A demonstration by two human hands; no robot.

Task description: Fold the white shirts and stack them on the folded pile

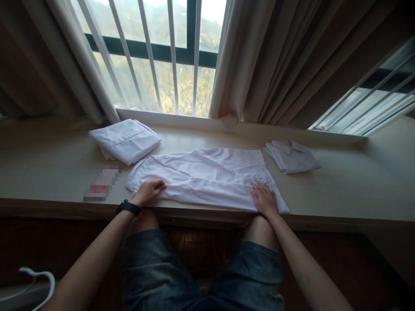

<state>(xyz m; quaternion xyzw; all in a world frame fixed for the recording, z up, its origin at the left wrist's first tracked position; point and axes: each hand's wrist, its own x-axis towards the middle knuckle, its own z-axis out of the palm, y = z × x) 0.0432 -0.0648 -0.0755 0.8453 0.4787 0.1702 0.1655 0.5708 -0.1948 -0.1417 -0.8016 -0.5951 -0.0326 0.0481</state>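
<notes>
Garment in hand: a white shirt (207, 177) lies flat on the surface (48, 160), in front of the window (155, 56), its near edge at the surface's front lip.
Done so far: judging by the narrow band shape, the shirt is already folded lengthwise; a folded white shirt (126, 140) lies to its far left, a folded grey shirt (291, 156) to its right.
Left to do: the crosswise folds seem not yet made.
Long axis: left to right, parallel to the window.
Pointing: rounded end left, squarer end right.
Left hand (148, 191): grip curled on the near-left edge, pinching cloth.
Right hand (265, 199): grip released, fingers flat on the near-right corner.

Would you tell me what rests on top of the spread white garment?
Both hands: the left hand and right hand press the spread white garment. The ledge beneath it is covered.
</notes>
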